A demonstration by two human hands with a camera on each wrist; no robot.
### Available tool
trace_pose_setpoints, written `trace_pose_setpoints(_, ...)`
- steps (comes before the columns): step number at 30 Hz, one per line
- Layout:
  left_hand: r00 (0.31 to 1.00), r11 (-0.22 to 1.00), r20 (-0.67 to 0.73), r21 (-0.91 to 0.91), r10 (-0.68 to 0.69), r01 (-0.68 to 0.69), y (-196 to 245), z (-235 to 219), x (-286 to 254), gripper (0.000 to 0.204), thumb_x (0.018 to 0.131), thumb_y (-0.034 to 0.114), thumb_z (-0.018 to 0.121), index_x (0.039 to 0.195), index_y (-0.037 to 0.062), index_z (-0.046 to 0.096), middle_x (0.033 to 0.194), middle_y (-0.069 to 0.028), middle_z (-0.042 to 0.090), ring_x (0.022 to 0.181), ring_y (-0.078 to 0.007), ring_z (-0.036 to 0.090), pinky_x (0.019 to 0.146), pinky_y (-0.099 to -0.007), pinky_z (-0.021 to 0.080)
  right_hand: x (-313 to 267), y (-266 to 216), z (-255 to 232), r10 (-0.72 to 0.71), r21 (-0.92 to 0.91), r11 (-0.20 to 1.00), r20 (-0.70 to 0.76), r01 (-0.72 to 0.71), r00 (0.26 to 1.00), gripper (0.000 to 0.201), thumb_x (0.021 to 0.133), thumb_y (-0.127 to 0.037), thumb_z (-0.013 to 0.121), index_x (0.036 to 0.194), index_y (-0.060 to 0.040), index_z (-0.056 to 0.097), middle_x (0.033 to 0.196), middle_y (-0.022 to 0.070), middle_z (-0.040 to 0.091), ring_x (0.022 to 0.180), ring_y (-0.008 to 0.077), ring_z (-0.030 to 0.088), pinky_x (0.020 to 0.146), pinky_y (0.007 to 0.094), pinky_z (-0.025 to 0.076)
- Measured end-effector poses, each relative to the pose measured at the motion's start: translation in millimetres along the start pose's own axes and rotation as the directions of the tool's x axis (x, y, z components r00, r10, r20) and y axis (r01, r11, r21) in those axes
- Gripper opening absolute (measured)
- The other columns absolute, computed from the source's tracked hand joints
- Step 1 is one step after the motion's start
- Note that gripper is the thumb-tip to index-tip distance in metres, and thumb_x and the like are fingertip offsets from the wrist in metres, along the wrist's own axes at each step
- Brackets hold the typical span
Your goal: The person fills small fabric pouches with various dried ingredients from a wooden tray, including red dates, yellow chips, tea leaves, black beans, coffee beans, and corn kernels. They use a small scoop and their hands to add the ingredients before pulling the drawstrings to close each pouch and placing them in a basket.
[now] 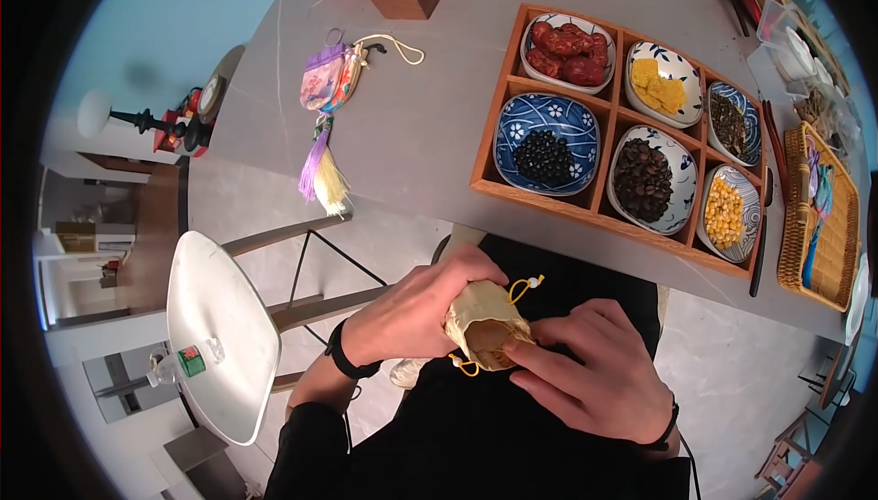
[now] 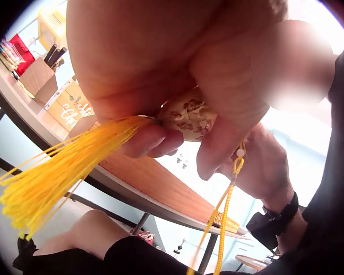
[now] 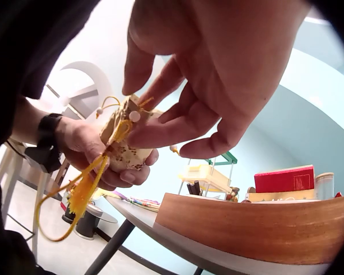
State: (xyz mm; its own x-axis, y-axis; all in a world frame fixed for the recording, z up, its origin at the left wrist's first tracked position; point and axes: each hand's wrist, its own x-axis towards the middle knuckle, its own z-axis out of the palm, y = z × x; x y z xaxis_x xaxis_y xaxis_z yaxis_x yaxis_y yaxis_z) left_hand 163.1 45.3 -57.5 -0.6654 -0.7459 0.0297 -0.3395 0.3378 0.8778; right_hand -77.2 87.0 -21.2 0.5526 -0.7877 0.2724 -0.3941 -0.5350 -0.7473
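A small cream-gold pouch [image 1: 483,328] with yellow drawstrings and white beads is held over the lap, its mouth open towards the body. The left hand [image 1: 416,313] grips it round its side; in the left wrist view a yellow tassel [image 2: 69,172] hangs by that hand's fingers. At the pouch's mouth is the right hand [image 1: 599,372], one finger at the rim. In the right wrist view the right hand [image 3: 200,86] has its fingers loosely bent beside the pouch [image 3: 126,152]; whether they pinch the rim or something inside is hidden.
A wooden divided tray [image 1: 540,205] on the table holds patterned bowls of red dried fruit, yellow pieces, dark beans, black beans, dried leaves and corn. A purple tasselled pouch [image 1: 322,79] lies left of it, a wicker basket [image 1: 791,262] right. A white chair [image 1: 219,317] stands at the left.
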Motion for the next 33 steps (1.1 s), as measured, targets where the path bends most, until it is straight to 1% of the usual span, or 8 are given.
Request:
trace_pose_setpoints(1, 1.000, 1.000, -0.005, 0.018, 0.005, -0.005, 1, 0, 0, 0.063, 0.065, 0.005, 0.082, 0.116, 0.0093, 0.045, 0.109, -0.0101, 0.056, 0.095, -0.0342, 0.062, 0.075, -0.0402, 0.054, 1, 0, 0, -0.007, -0.040, 0.999, 0.027, 0.008, 1.000, 0.035, 0.075, -0.016, 0.079, 0.107, -0.0077, 0.067, 0.092, 0.0037, 0.058, 0.072, 0.0182, 0.057, 0.075, 0.0332, 0.044)
trace_pose_setpoints(8, 0.999, 0.994, -0.036, 0.109, 0.003, 0.001, 1, -3, 1, 0.056, 0.068, 0.002, 0.077, 0.115, 0.0095, 0.046, 0.106, -0.0111, 0.055, 0.092, -0.0349, 0.062, 0.072, -0.0406, 0.054, 1, 2, 5, 0.028, -0.107, 0.994, -0.003, -0.028, 1.000, 0.027, 0.074, -0.008, 0.076, 0.099, -0.0050, 0.067, 0.094, 0.0053, 0.057, 0.075, 0.0202, 0.058, 0.073, 0.0335, 0.044)
trace_pose_setpoints(13, 0.996, 0.993, -0.061, 0.097, -0.059, 0.065, 1, -3, 0, 0.054, 0.068, 0.000, 0.076, 0.113, 0.0103, 0.048, 0.104, -0.0117, 0.055, 0.088, -0.0369, 0.063, 0.070, -0.0413, 0.053, -2, 0, 0, 0.100, 0.020, 0.995, -0.129, -0.098, 0.987, 0.026, 0.069, -0.001, 0.076, 0.093, -0.0051, 0.067, 0.090, 0.0045, 0.060, 0.074, 0.0198, 0.059, 0.070, 0.0326, 0.043)
trace_pose_setpoints(20, 0.988, 0.984, -0.114, 0.137, -0.100, 0.116, 1, -9, -4, 0.059, 0.067, 0.001, 0.079, 0.114, 0.0111, 0.046, 0.103, -0.0114, 0.056, 0.088, -0.0367, 0.063, 0.071, -0.0417, 0.053, -19, 4, -10, 0.213, 0.137, 0.971, -0.126, -0.195, 0.969, 0.025, 0.067, -0.001, 0.078, 0.091, -0.0075, 0.070, 0.083, 0.0028, 0.062, 0.071, 0.0193, 0.059, 0.066, 0.0314, 0.043)
trace_pose_setpoints(23, 0.985, 0.989, -0.166, 0.123, -0.055, 0.076, -2, -9, -5, 0.062, 0.065, 0.000, 0.081, 0.115, 0.0112, 0.045, 0.103, -0.0113, 0.056, 0.089, -0.0360, 0.063, 0.072, -0.0414, 0.053, -25, 7, -4, 0.252, 0.178, 0.957, -0.125, -0.228, 0.960, 0.024, 0.069, -0.002, 0.078, 0.091, -0.0085, 0.071, 0.080, 0.0023, 0.062, 0.070, 0.0187, 0.059, 0.064, 0.0310, 0.043)
trace_pose_setpoints(25, 0.982, 0.993, -0.180, 0.094, -0.048, 0.066, -3, -10, -5, 0.065, 0.064, 0.002, 0.083, 0.115, 0.0106, 0.044, 0.104, -0.0113, 0.057, 0.090, -0.0336, 0.063, 0.074, -0.0394, 0.053, -23, 7, -1, 0.229, 0.147, 0.963, -0.006, -0.226, 0.973, 0.022, 0.071, -0.005, 0.078, 0.091, -0.0090, 0.071, 0.080, 0.0018, 0.062, 0.068, 0.0181, 0.058, 0.063, 0.0307, 0.042)
trace_pose_setpoints(32, 0.979, 0.999, -0.202, 0.031, -0.014, 0.021, -9, -15, -11, 0.068, 0.062, 0.002, 0.085, 0.115, 0.0080, 0.043, 0.103, -0.0112, 0.055, 0.092, -0.0287, 0.059, 0.081, -0.0351, 0.048, -27, 11, -16, 0.175, -0.041, 0.983, -0.041, -0.177, 0.984, 0.024, 0.075, -0.004, 0.074, 0.099, -0.0056, 0.070, 0.071, 0.0035, 0.059, 0.066, 0.0226, 0.057, 0.066, 0.0337, 0.043)
trace_pose_setpoints(33, 0.979, 0.999, -0.202, 0.010, -0.034, 0.037, -8, -15, -10, 0.069, 0.061, 0.001, 0.084, 0.115, 0.0077, 0.042, 0.103, -0.0112, 0.055, 0.092, -0.0286, 0.058, 0.082, -0.0348, 0.048, -28, 8, -21, 0.271, -0.002, 0.962, -0.055, -0.271, 0.961, 0.027, 0.076, -0.002, 0.070, 0.103, -0.0049, 0.069, 0.070, 0.0042, 0.059, 0.066, 0.0238, 0.057, 0.067, 0.0345, 0.044)
